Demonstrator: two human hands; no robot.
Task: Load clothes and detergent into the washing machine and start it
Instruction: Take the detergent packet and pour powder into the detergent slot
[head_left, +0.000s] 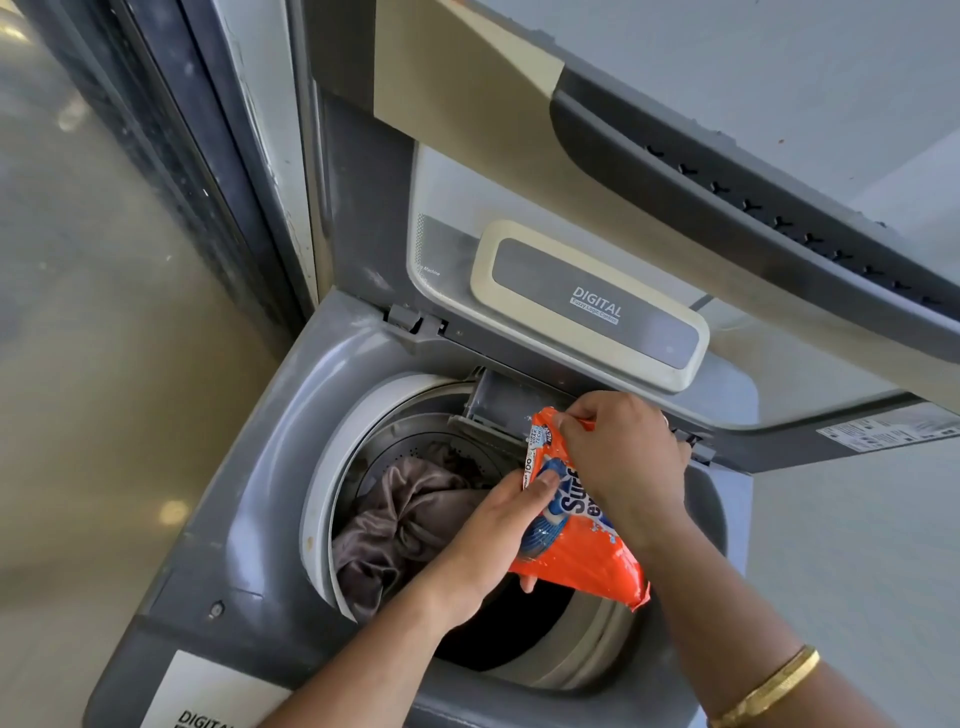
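Observation:
A grey top-loading washing machine (270, 467) stands with its lid (587, 306) raised. Brown, shiny clothes (405, 519) lie in the drum on the left side. An orange detergent packet (576, 551) is held tilted over the drum, its upper end at the pulled-out detergent drawer (493, 410) on the back rim. My left hand (493, 535) grips the packet's left side from below. My right hand (623, 457) pinches the packet's top corner. I cannot tell whether powder is coming out.
A dark metal door frame (208, 156) runs along the left of the machine, with shiny floor (104, 364) beside it. A grey wall (857, 545) is on the right. A gold bangle (763, 686) sits on my right wrist.

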